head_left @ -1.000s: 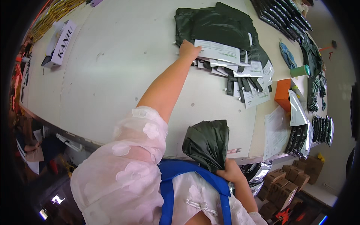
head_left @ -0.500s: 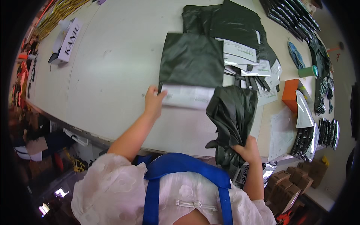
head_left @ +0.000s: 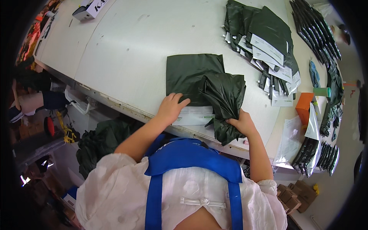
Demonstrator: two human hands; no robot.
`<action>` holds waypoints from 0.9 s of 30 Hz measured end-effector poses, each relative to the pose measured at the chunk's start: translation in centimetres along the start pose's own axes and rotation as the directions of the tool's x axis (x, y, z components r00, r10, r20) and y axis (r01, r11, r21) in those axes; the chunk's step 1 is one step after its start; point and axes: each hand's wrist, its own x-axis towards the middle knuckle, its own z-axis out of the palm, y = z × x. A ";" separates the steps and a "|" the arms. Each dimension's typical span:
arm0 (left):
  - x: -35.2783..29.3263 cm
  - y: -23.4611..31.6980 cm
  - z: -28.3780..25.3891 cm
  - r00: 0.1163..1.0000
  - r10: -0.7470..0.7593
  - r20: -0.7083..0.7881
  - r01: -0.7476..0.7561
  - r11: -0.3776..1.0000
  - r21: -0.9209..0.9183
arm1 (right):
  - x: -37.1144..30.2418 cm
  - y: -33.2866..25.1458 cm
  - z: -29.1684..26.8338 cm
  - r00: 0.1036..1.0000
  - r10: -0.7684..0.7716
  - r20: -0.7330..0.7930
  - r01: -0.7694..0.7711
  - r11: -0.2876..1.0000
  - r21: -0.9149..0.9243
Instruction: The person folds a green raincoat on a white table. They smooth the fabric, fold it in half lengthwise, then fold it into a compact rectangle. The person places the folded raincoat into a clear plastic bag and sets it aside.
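A flat dark green packet [head_left: 188, 71] lies near the table's front edge, with a white printed strip [head_left: 193, 115] along its near side. My left hand [head_left: 171, 109] is at the packet's near left corner, its thumb and fingers closed on the edge beside the strip. My right hand [head_left: 244, 123] grips a bunched, shiny dark green sheet [head_left: 224, 99]. This crumpled sheet covers the packet's right part and the strip's right end. Whether the sheet and the packet are joined I cannot tell.
An overlapping pile of similar packets [head_left: 270, 28] lies at the far right. Beyond are black packs [head_left: 316, 32], a green roll [head_left: 322, 92] and an orange box [head_left: 304, 108]. A white box [head_left: 90, 9] stands far left. Dark green material [head_left: 101, 142] is heaped below the table's left edge.
My view has shifted, and the packet now appears apart from the pile. My right hand has raised the bunched sheet over the packet's right part. My left hand has moved onto the packet's edge.
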 end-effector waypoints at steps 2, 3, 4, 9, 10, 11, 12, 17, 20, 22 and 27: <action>0.5 -1.3 0.8 0.987 0.106 0.120 -0.104 0.994 -0.029 | -1.1 -0.7 -0.9 0.995 -0.073 0.067 0.082 0.987 -0.141; 0.8 -2.0 0.7 0.986 0.129 0.110 -0.125 0.991 -0.041 | -1.6 -1.2 -1.5 0.989 -0.104 0.104 0.124 0.971 -0.207; 1.2 -2.8 0.7 0.982 0.157 0.103 -0.153 0.987 -0.051 | -2.1 -1.9 -2.3 0.977 -0.080 0.199 0.135 0.950 -0.282; 4.7 -1.0 -2.5 0.985 0.096 -0.144 -0.118 0.981 -0.155 | -2.7 -5.0 -0.7 0.792 -0.284 0.540 0.506 0.800 -0.322; 5.0 -0.6 -3.6 0.989 0.112 -0.101 -0.129 0.974 -0.187 | -2.1 -5.6 -0.1 0.784 -0.298 0.545 0.512 0.807 -0.295; 5.2 -0.6 -4.5 0.987 0.152 -0.058 -0.160 0.968 -0.195 | -1.6 -5.8 0.3 0.776 -0.311 0.549 0.516 0.814 -0.268; 5.2 -0.6 -5.4 0.981 0.192 -0.016 -0.191 0.960 -0.204 | -1.2 -5.6 0.3 0.817 -0.265 0.513 0.475 0.813 -0.336; 5.1 -1.3 -6.9 0.978 0.203 0.044 -0.188 0.955 -0.232 | -1.9 -3.0 -0.6 0.988 -0.009 0.156 0.042 0.977 -0.209; 5.4 3.2 -5.6 0.968 0.217 -0.125 -0.238 0.953 -0.189 | -2.3 -0.2 0.3 1.000 0.016 0.027 -0.016 1.000 -0.014; 4.3 7.3 -4.1 0.959 0.217 -0.182 -0.250 0.951 -0.183 | -1.9 -0.2 1.0 0.999 0.043 0.016 -0.045 0.994 0.099; 3.9 9.7 -3.7 0.954 0.254 -0.161 -0.298 0.868 -0.398 | -1.3 -2.8 2.3 0.999 -0.015 -0.033 0.014 0.999 -0.036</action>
